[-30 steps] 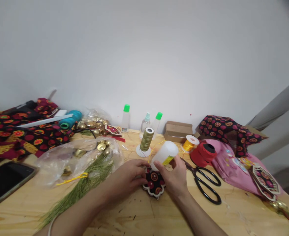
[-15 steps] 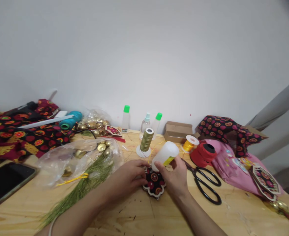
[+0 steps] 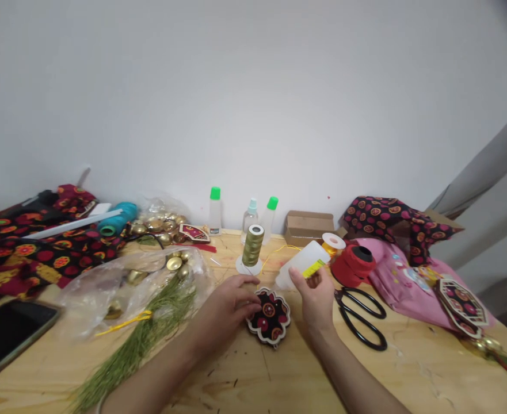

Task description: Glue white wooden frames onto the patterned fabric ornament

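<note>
A white translucent bottle with a yellow label (image 3: 298,267) is tilted in my right hand (image 3: 317,299), its lower-left end near the table. My left hand (image 3: 231,305) has its fingers on the upper left edge of a flower-shaped ornament (image 3: 269,316), dark floral fabric with a pale scalloped rim, lying on the wood. Small pale dots show on the fabric. An olive thread spool (image 3: 252,247) stands just behind the ornament.
Black-handled scissors (image 3: 361,316) and a red thread cone (image 3: 353,264) lie to the right. Green tassel strands (image 3: 136,351) and a plastic bag with brass bells (image 3: 93,282) are at left. Green-capped bottles (image 3: 215,213), a cardboard box (image 3: 308,227) and a phone (image 3: 14,333) surround the work.
My right hand has moved the bottle right, off the ornament, and tilted it further over. More of the ornament shows. My left hand stays at its edge. The view has shifted slightly.
</note>
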`<act>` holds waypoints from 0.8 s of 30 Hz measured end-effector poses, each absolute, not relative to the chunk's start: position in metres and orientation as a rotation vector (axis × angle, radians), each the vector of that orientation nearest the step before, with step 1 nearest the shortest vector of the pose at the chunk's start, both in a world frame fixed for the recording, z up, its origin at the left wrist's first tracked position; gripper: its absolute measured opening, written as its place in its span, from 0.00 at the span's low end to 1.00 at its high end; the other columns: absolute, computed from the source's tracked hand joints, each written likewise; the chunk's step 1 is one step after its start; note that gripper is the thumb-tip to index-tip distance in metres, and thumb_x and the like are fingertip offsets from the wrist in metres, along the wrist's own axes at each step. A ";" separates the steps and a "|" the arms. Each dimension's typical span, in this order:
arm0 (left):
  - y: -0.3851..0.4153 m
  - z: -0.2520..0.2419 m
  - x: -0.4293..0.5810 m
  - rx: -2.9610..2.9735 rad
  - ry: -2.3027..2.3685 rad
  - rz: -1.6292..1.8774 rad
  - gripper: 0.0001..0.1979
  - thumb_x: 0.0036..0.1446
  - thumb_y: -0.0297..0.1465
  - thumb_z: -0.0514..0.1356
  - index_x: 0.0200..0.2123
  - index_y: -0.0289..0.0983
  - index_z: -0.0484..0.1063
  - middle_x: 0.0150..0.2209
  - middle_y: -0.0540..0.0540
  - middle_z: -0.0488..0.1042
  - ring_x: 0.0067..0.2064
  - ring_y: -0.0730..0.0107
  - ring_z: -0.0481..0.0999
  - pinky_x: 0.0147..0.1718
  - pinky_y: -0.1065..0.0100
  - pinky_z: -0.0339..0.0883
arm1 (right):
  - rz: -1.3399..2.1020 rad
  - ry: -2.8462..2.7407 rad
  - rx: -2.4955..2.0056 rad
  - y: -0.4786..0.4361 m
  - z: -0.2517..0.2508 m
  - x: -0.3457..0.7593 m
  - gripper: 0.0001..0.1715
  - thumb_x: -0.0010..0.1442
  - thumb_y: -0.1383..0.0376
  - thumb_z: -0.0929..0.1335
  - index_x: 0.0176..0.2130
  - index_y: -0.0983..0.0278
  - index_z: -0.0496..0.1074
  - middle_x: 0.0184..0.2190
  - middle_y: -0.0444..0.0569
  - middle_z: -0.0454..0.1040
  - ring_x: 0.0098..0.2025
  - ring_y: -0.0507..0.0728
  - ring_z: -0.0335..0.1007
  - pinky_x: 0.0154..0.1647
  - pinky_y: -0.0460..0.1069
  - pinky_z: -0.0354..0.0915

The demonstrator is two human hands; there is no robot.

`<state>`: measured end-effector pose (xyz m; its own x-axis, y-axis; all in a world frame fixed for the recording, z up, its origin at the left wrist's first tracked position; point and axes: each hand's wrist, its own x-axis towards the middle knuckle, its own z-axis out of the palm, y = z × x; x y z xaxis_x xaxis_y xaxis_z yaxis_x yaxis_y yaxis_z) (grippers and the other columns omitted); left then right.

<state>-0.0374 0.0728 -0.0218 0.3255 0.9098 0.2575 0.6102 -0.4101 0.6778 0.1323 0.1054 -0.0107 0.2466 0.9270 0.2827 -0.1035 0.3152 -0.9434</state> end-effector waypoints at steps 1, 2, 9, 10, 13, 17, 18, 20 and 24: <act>0.075 -0.023 -0.036 2.135 1.362 0.872 0.08 0.54 0.29 0.58 0.33 0.41 0.78 0.48 0.44 0.70 0.49 0.62 0.69 0.49 0.62 0.61 | 0.879 -1.045 -0.985 0.106 -0.011 0.133 0.18 0.42 0.59 0.71 0.30 0.65 0.64 0.25 0.47 0.73 0.27 0.55 0.70 0.27 0.49 0.66; 0.077 -0.024 -0.034 2.142 1.380 0.878 0.08 0.54 0.29 0.58 0.33 0.41 0.78 0.49 0.44 0.70 0.49 0.61 0.69 0.50 0.61 0.61 | 0.875 -1.023 -0.984 0.107 -0.012 0.133 0.18 0.42 0.59 0.71 0.31 0.65 0.64 0.25 0.47 0.73 0.27 0.55 0.70 0.28 0.49 0.66; 0.088 -0.034 -0.031 2.229 1.420 0.872 0.08 0.53 0.32 0.58 0.34 0.44 0.78 0.49 0.42 0.71 0.50 0.58 0.68 0.49 0.56 0.61 | 0.875 -0.940 -0.967 0.108 -0.012 0.134 0.17 0.43 0.59 0.72 0.31 0.65 0.65 0.25 0.46 0.73 0.27 0.54 0.70 0.29 0.49 0.67; 0.089 -0.035 -0.031 2.244 1.416 0.866 0.08 0.53 0.31 0.58 0.34 0.44 0.78 0.49 0.42 0.71 0.50 0.58 0.68 0.49 0.56 0.61 | 0.880 -0.934 -0.966 0.108 -0.011 0.134 0.17 0.43 0.60 0.72 0.30 0.65 0.65 0.25 0.46 0.73 0.27 0.54 0.70 0.28 0.49 0.67; 0.091 -0.038 -0.033 2.280 1.407 0.858 0.09 0.54 0.31 0.58 0.35 0.44 0.78 0.49 0.42 0.71 0.50 0.58 0.68 0.50 0.55 0.61 | 0.895 -0.923 -0.962 0.108 -0.011 0.133 0.17 0.42 0.60 0.72 0.30 0.65 0.65 0.26 0.47 0.73 0.28 0.55 0.70 0.29 0.49 0.67; 0.091 -0.036 -0.033 2.294 1.397 0.851 0.11 0.55 0.31 0.56 0.37 0.44 0.77 0.49 0.43 0.71 0.50 0.59 0.68 0.50 0.55 0.61 | 0.906 -0.924 -0.955 0.109 -0.012 0.134 0.17 0.43 0.59 0.72 0.31 0.65 0.65 0.27 0.48 0.74 0.30 0.56 0.71 0.30 0.50 0.68; 0.091 -0.034 -0.033 2.291 1.400 0.847 0.11 0.55 0.30 0.55 0.38 0.44 0.76 0.49 0.44 0.72 0.50 0.59 0.69 0.50 0.55 0.62 | 0.907 -0.924 -0.954 0.109 -0.012 0.135 0.17 0.43 0.59 0.71 0.31 0.65 0.65 0.27 0.48 0.74 0.30 0.56 0.71 0.30 0.50 0.68; 0.090 -0.031 -0.033 2.282 1.409 0.831 0.12 0.56 0.29 0.54 0.40 0.43 0.76 0.48 0.44 0.72 0.49 0.61 0.70 0.49 0.56 0.63 | 0.907 -0.920 -0.953 0.109 -0.013 0.135 0.17 0.43 0.59 0.71 0.31 0.65 0.65 0.27 0.47 0.74 0.30 0.56 0.71 0.30 0.50 0.68; 0.086 -0.024 -0.035 2.277 1.412 0.796 0.13 0.57 0.29 0.52 0.41 0.42 0.75 0.48 0.44 0.72 0.49 0.63 0.71 0.48 0.60 0.65 | 0.906 -0.916 -0.944 0.110 -0.013 0.136 0.18 0.43 0.59 0.72 0.32 0.65 0.65 0.27 0.47 0.73 0.30 0.55 0.71 0.31 0.50 0.68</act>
